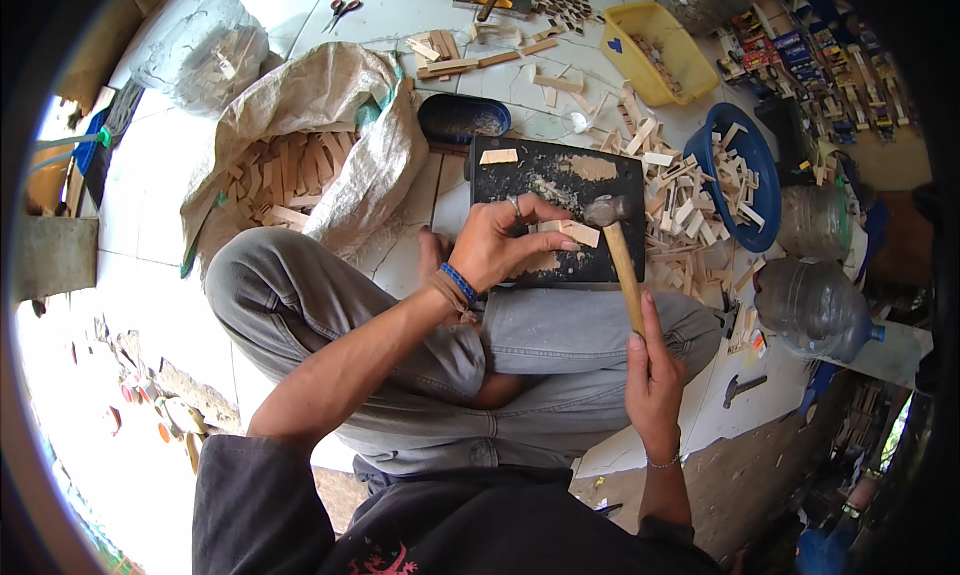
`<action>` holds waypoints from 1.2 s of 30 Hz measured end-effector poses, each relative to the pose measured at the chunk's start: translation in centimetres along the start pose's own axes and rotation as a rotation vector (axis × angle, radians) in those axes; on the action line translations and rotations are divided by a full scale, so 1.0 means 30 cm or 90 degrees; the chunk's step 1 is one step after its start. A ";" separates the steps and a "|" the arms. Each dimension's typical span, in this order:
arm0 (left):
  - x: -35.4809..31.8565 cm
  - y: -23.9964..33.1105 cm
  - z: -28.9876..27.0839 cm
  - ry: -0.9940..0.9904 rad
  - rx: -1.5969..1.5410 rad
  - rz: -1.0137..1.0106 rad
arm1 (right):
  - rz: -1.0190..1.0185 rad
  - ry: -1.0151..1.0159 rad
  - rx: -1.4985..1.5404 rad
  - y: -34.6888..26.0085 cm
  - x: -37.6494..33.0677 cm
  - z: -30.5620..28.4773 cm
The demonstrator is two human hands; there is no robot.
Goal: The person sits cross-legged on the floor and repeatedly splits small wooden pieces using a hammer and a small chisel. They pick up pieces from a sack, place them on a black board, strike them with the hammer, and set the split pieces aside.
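Note:
Between the thumb and fingers of my left hand [490,240] is a small pale wooden block [578,234], held over a black board [625,265] strewn with sawdust and chips. My right hand [655,370] is wrapped around the wooden handle of a hammer [625,265]. The hammer's metal head sits right beside the far end of the block; whether they touch I cannot tell. Another wooden block [498,157] lies at the board's far left corner. The board rests in front of my crossed legs.
A woven sack [385,165] of wood pieces stands at left. Right of the board are a heap of small wooden pieces [690,210], a blue basin [765,237] and a large plastic bottle [815,310]. Beyond lie a yellow tub [612,60], a dark blue tray [430,125] and scissors [342,10].

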State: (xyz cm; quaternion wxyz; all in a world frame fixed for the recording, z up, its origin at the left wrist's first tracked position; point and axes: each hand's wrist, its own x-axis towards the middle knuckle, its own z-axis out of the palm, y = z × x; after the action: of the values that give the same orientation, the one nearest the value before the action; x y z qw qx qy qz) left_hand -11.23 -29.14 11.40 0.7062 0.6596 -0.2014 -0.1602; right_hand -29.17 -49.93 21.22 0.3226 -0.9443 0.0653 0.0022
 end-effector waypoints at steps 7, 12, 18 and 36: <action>-0.001 -0.002 -0.001 -0.002 -0.018 -0.026 | -0.069 0.081 -0.033 0.013 -0.016 0.022; -0.007 0.003 0.006 0.008 -0.063 -0.045 | 0.007 -0.012 -0.038 0.019 -0.027 0.009; -0.003 -0.013 0.003 -0.005 -0.074 -0.037 | -0.083 0.041 -0.078 0.037 -0.016 0.033; -0.017 -0.002 -0.006 0.009 0.015 0.013 | -0.020 0.180 0.187 0.060 -0.040 0.072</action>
State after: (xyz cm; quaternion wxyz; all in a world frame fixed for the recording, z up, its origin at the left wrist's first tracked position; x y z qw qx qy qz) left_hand -11.56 -28.74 11.28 0.7013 0.6669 -0.2051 -0.1464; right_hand -30.50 -49.87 18.45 0.4441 -0.8790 0.0952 -0.1452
